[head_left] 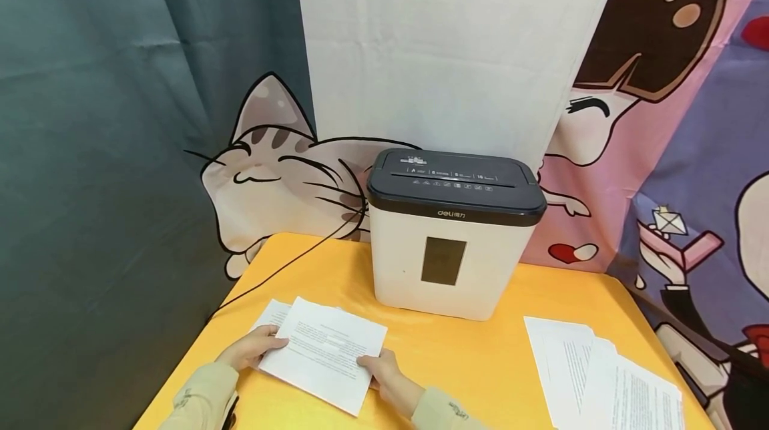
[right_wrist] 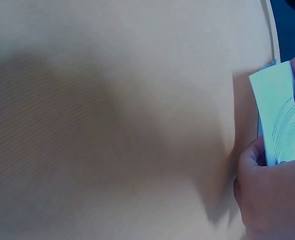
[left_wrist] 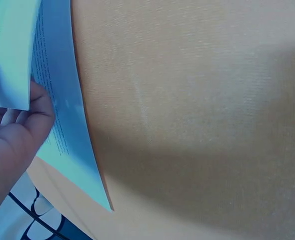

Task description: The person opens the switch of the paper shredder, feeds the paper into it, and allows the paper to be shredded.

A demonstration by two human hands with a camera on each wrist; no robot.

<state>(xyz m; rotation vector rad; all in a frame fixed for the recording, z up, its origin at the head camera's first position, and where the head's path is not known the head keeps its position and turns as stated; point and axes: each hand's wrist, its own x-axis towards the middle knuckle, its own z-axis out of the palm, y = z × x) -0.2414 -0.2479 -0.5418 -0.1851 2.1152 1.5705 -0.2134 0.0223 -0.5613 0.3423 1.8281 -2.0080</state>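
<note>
A stack of printed paper sheets (head_left: 324, 350) is held between both hands, low over the yellow table. The left hand (head_left: 253, 346) pinches its left edge, thumb on top and fingers beneath. At the opposite edge the right hand (head_left: 389, 376) grips with its thumb on the print. Under the held stack lies another printed sheet (head_left: 273, 315), mostly covered; the left wrist view shows this lower sheet (left_wrist: 67, 105) reaching past the left hand (left_wrist: 22, 130). In the right wrist view the right hand (right_wrist: 267, 192) curls round the near edge of the paper (right_wrist: 280, 115).
A white paper shredder (head_left: 390, 263) with a dark slotted top stands at the back of the yellow table (head_left: 462, 363). A black cord (head_left: 282, 268) runs along the left. Several printed sheets (head_left: 601, 376) lie overlapping at the right. Printed curtains hang behind.
</note>
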